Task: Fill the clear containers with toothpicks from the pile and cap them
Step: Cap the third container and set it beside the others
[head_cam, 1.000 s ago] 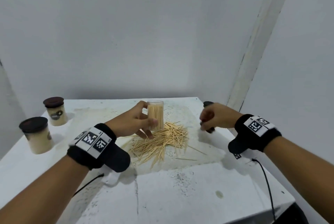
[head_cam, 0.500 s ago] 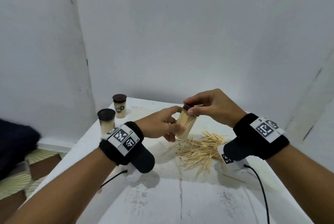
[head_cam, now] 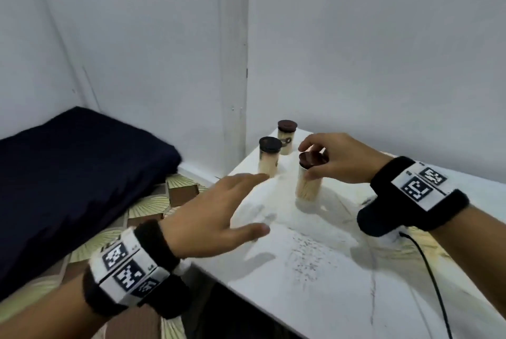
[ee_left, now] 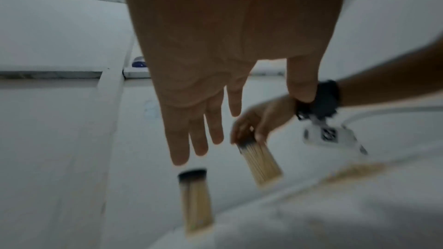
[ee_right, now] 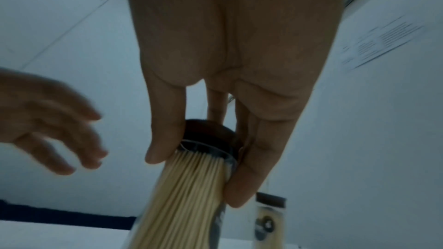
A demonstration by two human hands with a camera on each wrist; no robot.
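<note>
My right hand is pinching the dark cap on the full container, thumb and fingertips wrapped round the rim, just right of centre in the head view. The container stands on the white surface, or nearly so; I can't tell whether its base is fully down. My left hand is released, fingers spread flat, holding nothing, hovering lower left of it. Two capped containers sit just behind, toward the top centre, close to the surface's far corner. Risks as I see them: the cap may not be seated square, and if I let go early it could pop or sit crooked over the packed toothpicks. The grip is all up at the top, so a sideways tug could tip this tall, narrow thing. That open left hand is near the nearer capped container; a careless sweep could knock it off the edge toward the dark mattress on the left. The pile only shows blurred in the left wrist view.
</note>
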